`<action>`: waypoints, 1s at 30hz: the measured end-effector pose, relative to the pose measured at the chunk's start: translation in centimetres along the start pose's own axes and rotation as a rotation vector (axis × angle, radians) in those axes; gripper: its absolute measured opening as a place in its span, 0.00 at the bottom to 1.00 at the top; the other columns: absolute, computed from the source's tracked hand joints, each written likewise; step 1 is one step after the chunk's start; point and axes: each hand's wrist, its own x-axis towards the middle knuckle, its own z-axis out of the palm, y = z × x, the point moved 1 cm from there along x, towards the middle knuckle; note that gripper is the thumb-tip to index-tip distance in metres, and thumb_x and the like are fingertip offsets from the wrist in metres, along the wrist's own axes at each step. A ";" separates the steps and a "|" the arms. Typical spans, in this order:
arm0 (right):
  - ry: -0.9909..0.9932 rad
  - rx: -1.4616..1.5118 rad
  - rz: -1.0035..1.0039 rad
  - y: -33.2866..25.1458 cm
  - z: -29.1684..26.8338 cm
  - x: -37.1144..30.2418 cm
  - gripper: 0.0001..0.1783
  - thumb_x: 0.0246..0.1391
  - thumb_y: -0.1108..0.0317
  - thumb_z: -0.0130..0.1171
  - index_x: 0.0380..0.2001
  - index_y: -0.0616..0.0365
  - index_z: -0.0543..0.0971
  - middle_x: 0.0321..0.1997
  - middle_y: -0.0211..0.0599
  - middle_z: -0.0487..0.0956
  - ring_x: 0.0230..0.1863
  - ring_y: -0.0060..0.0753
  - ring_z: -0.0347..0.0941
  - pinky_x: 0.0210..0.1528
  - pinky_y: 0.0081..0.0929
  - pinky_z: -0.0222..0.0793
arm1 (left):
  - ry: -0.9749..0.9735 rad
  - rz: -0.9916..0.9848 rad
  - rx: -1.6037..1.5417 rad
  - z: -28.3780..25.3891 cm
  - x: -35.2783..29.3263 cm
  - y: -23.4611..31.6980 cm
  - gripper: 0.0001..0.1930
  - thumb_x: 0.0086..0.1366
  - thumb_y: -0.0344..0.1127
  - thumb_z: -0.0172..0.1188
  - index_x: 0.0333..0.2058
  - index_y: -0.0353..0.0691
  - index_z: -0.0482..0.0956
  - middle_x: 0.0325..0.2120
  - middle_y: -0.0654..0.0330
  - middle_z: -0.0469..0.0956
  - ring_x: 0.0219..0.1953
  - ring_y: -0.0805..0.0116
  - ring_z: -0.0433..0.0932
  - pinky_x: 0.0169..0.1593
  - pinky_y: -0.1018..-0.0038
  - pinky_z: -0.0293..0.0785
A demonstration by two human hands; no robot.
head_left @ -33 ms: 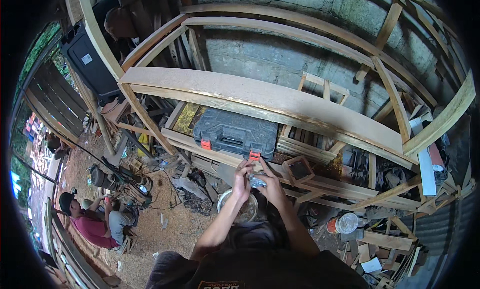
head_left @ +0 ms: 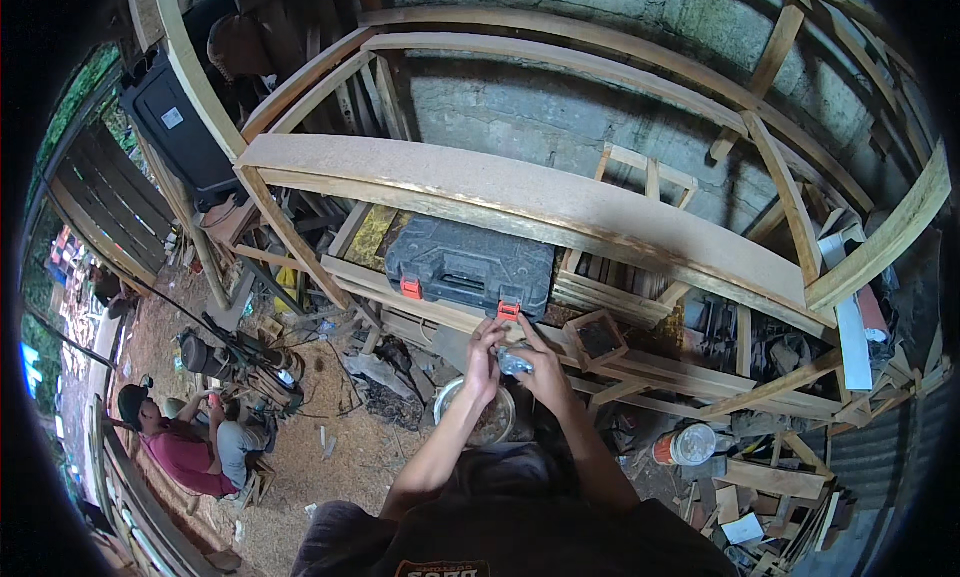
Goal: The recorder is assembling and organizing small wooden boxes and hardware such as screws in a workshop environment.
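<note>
A dark grey plastic tool case (head_left: pixel 470 262) with two red latches lies on the bench's lower boards, beneath the long plank. Both my hands are together just in front of its right-hand red latch (head_left: pixel 509 310). My left hand (head_left: pixel 483 364) is closed, fingertips bunched near the latch; whatever they pinch is hidden. My right hand (head_left: pixel 546 375) curls around a small, clear, shiny plastic thing (head_left: pixel 516 360), whose kind I cannot make out. Its index finger points up toward the case's front edge. Beneath my wrists stands a round pale bucket (head_left: pixel 505 417), partly covered by my left forearm.
The long plank (head_left: pixel 520 184) crosses above the case on a wooden frame. A small wooden box (head_left: pixel 597 339) sits right of my hands. A white bucket (head_left: pixel 690 444) and wood offcuts (head_left: pixel 770 480) lie at right. At left, a person (head_left: pixel 185 447) sits low above the sawdust-covered floor.
</note>
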 end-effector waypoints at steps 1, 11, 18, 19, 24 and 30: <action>-0.007 -0.037 -0.002 -0.2 -0.2 -0.1 0.22 0.42 0.84 0.69 0.45 0.66 0.84 0.79 0.48 0.56 0.69 0.53 0.69 0.63 0.41 0.71 | 0.003 0.030 0.044 0.3 0.1 0.1 0.35 0.61 0.28 0.56 0.67 0.28 0.58 0.56 0.52 0.76 0.55 0.64 0.73 0.62 0.69 0.68; 0.030 -0.016 -0.035 0.2 0.5 -0.3 0.21 0.43 0.82 0.70 0.44 0.67 0.84 0.80 0.46 0.55 0.71 0.51 0.66 0.64 0.40 0.70 | -0.036 0.177 0.581 -1.4 -0.1 -0.9 0.32 0.63 0.28 0.54 0.68 0.33 0.66 0.59 0.51 0.71 0.54 0.63 0.73 0.59 0.69 0.68; -0.038 0.127 0.053 -0.7 -1.1 0.3 0.22 0.43 0.81 0.70 0.46 0.67 0.84 0.79 0.49 0.56 0.74 0.50 0.63 0.66 0.37 0.68 | -0.090 0.175 0.265 0.4 -0.8 1.6 0.26 0.65 0.29 0.52 0.62 0.33 0.71 0.56 0.53 0.74 0.51 0.67 0.76 0.57 0.70 0.73; 0.001 0.079 -0.050 -0.9 -1.6 0.2 0.22 0.43 0.81 0.70 0.46 0.67 0.84 0.79 0.49 0.57 0.73 0.50 0.64 0.66 0.37 0.68 | -0.100 0.175 0.265 1.1 -1.2 2.2 0.26 0.65 0.29 0.52 0.62 0.33 0.71 0.56 0.53 0.74 0.51 0.67 0.76 0.57 0.70 0.73; 0.019 0.000 -0.046 -2.0 -1.5 1.0 0.21 0.44 0.81 0.68 0.46 0.68 0.83 0.78 0.51 0.60 0.72 0.50 0.67 0.65 0.38 0.68 | -0.176 0.340 0.615 1.2 -0.6 4.7 0.24 0.67 0.35 0.56 0.61 0.40 0.77 0.47 0.52 0.80 0.47 0.69 0.76 0.54 0.68 0.74; 0.130 -0.042 -0.031 -1.0 -1.0 1.1 0.22 0.44 0.82 0.68 0.46 0.67 0.83 0.76 0.48 0.63 0.69 0.53 0.68 0.65 0.39 0.68 | -0.001 0.540 1.214 0.8 -1.0 6.6 0.19 0.64 0.34 0.59 0.54 0.46 0.81 0.55 0.65 0.80 0.49 0.64 0.77 0.62 0.62 0.51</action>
